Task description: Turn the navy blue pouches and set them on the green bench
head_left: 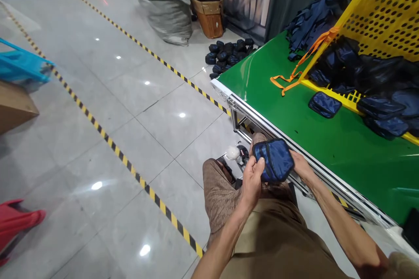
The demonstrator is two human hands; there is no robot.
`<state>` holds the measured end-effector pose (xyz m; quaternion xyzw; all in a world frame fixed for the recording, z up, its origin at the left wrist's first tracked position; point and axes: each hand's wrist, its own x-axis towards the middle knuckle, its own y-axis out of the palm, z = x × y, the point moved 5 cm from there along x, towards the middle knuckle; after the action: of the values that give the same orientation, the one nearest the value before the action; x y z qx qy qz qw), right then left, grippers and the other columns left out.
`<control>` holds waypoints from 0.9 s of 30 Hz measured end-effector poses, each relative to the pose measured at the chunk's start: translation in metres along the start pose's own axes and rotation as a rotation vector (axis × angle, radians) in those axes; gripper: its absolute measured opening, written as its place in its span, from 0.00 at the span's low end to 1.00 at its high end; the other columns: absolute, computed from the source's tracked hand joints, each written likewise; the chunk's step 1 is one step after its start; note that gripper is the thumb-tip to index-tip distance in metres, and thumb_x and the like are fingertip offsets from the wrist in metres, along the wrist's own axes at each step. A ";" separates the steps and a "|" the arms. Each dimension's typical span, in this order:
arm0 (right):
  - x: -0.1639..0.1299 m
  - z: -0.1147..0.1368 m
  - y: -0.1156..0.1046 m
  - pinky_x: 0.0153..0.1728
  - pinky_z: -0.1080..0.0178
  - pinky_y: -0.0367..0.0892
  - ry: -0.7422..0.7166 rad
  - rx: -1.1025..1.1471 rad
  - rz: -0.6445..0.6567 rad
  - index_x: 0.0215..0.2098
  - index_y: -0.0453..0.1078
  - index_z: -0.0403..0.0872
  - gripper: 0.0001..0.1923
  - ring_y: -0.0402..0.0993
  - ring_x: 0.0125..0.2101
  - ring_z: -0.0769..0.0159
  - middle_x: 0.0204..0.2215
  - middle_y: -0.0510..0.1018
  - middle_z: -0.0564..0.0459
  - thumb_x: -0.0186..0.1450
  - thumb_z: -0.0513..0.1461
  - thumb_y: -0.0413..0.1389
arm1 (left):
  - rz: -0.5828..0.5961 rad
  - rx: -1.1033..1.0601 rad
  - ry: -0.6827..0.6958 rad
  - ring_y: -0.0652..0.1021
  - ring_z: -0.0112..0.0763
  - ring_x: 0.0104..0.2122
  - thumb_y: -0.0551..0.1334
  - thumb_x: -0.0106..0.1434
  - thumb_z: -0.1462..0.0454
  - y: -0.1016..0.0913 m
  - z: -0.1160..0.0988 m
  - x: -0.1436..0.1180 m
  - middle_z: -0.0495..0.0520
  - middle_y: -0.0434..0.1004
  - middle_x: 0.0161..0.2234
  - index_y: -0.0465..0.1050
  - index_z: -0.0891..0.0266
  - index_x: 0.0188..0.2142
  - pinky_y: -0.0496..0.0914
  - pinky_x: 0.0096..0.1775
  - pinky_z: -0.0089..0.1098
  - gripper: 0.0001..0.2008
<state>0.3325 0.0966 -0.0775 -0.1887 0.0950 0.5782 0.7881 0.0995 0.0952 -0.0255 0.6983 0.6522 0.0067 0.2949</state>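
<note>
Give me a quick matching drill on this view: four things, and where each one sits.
Things:
1. Blue pouch
2. Yellow crate
3. Wicker basket
4. Pile of dark pouches

Places:
A. On the floor beside the table's end
B. On the green table
C. Between the left hand and right hand
D. On the floor next to the grey sack

Pairs: 1-C, 2-B, 3-D, 4-A

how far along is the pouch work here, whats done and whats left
Done, apparently: folded dark pouches piled on the floor. In hand: both hands, left hand and right hand, hold one navy pouch over the lap. Left: many pouches in the yellow crate, one loose pouch on the green table.
</note>
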 end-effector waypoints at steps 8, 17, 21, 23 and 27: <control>-0.051 0.066 0.043 0.61 0.51 0.74 -0.235 -0.318 0.218 0.62 0.81 0.53 0.29 0.82 0.57 0.50 0.59 0.85 0.44 0.79 0.62 0.56 | -0.053 0.283 0.037 0.65 0.26 0.25 0.65 0.75 0.41 -0.002 0.001 -0.003 0.42 0.64 0.26 0.63 0.55 0.35 0.60 0.27 0.26 0.24; -0.017 0.049 0.008 0.30 0.59 0.58 -0.205 -0.533 -0.161 0.24 0.59 0.53 0.40 0.62 0.26 0.61 0.20 0.66 0.55 0.74 0.74 0.43 | -0.084 0.760 0.202 0.65 0.30 0.25 0.60 0.78 0.54 -0.030 -0.005 -0.023 0.43 0.63 0.24 0.64 0.54 0.31 0.59 0.32 0.32 0.17; -0.007 0.050 -0.007 0.30 0.60 0.60 -0.205 -0.490 -0.018 0.26 0.65 0.51 0.37 0.64 0.27 0.62 0.23 0.68 0.55 0.73 0.71 0.52 | 0.080 0.735 0.365 0.73 0.37 0.33 0.60 0.80 0.54 -0.026 -0.007 -0.030 0.50 0.73 0.30 0.67 0.54 0.30 0.71 0.43 0.35 0.19; -0.020 0.062 0.005 0.38 0.58 0.69 -0.259 -0.485 0.023 0.45 0.79 0.49 0.28 0.75 0.34 0.56 0.35 0.82 0.50 0.76 0.63 0.56 | 0.147 0.722 0.448 0.75 0.42 0.39 0.59 0.81 0.54 -0.013 -0.010 -0.031 0.52 0.74 0.32 0.70 0.53 0.30 0.73 0.58 0.44 0.19; -0.052 0.091 0.038 0.53 0.49 0.75 -0.386 -0.514 -0.070 0.71 0.70 0.51 0.30 0.81 0.51 0.47 0.61 0.82 0.41 0.76 0.53 0.58 | 0.252 0.682 0.543 0.76 0.45 0.41 0.60 0.80 0.55 0.009 -0.024 -0.038 0.53 0.73 0.30 0.70 0.52 0.29 0.68 0.68 0.57 0.19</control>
<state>0.2742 0.0980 0.0178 -0.2717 -0.2116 0.5809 0.7375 0.0925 0.0705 0.0119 0.8025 0.5806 0.0101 -0.1367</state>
